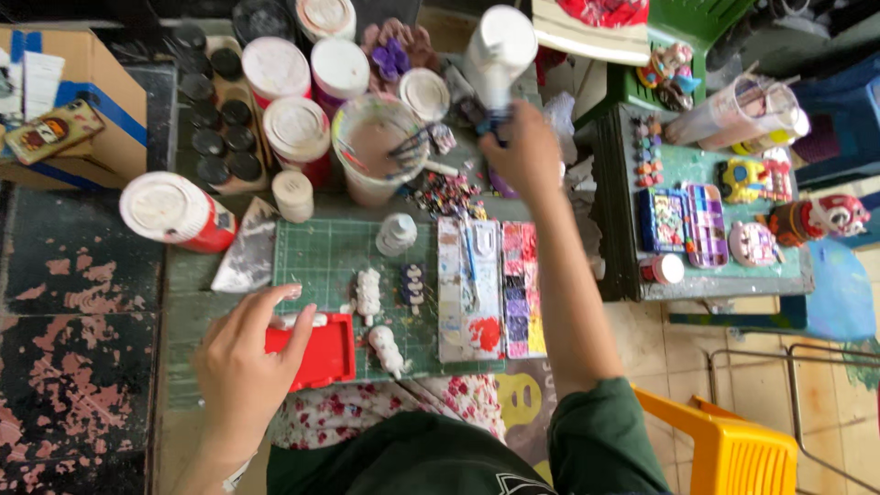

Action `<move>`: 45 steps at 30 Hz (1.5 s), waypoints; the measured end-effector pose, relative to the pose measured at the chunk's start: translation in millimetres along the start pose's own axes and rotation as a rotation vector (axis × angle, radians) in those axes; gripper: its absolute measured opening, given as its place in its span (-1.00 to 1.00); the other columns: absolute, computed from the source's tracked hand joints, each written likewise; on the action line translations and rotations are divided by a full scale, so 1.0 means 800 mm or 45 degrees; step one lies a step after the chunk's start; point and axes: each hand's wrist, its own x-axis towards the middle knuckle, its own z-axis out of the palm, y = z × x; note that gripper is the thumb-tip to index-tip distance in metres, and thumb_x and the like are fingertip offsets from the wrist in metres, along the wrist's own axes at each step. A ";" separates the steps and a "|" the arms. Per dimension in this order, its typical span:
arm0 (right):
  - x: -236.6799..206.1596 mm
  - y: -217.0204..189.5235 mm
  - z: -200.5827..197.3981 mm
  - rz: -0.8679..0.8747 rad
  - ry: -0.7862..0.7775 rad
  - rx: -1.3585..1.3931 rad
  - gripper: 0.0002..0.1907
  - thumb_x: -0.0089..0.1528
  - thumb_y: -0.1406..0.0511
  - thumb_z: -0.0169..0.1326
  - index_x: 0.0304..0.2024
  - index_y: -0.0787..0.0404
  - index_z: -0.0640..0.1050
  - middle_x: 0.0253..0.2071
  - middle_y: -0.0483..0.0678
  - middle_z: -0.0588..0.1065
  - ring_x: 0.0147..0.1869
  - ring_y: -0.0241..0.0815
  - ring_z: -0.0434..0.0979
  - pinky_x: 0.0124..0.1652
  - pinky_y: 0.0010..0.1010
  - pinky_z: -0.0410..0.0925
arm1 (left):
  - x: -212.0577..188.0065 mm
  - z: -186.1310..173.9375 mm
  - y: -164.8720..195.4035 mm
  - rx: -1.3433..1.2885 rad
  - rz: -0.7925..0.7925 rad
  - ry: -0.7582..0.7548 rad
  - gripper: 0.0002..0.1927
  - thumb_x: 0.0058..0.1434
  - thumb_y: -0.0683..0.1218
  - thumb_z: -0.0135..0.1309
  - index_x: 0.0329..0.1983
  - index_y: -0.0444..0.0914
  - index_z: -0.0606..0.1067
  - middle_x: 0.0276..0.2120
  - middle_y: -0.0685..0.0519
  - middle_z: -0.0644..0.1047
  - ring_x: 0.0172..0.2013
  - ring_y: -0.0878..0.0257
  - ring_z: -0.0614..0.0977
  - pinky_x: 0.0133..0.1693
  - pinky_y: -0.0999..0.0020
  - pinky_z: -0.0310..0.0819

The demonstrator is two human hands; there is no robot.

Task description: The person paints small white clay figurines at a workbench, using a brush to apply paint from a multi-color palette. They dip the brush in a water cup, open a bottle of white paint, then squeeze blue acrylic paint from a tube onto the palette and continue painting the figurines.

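White bottle (500,50) is gripped by right hand (524,151), fingers wrapped, approx. above water cup (378,147). Red tray (316,353) at mat's near edge is held by left hand (243,367), fingers curled over it. Paint-fetching step, prob.; next calls for a steady carry to palette (521,289).

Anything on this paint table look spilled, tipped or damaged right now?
One red paint tub with a white lid lies tipped on its side left of the green cutting mat; nothing visibly spilled from it. The dark tabletop is badly flaked. The right hand holds a white bottle aloft.
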 end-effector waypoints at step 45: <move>-0.312 -0.080 0.032 0.407 0.026 2.242 -0.70 0.37 0.26 0.08 0.06 0.22 0.34 -0.23 0.03 0.44 -0.18 -0.09 0.49 -0.16 -0.22 0.44 | -0.068 0.108 0.068 -0.592 0.317 -0.174 -0.56 0.24 0.15 0.20 -0.10 -0.32 0.52 -0.48 0.03 0.59 -0.52 0.16 0.62 -0.41 0.21 0.45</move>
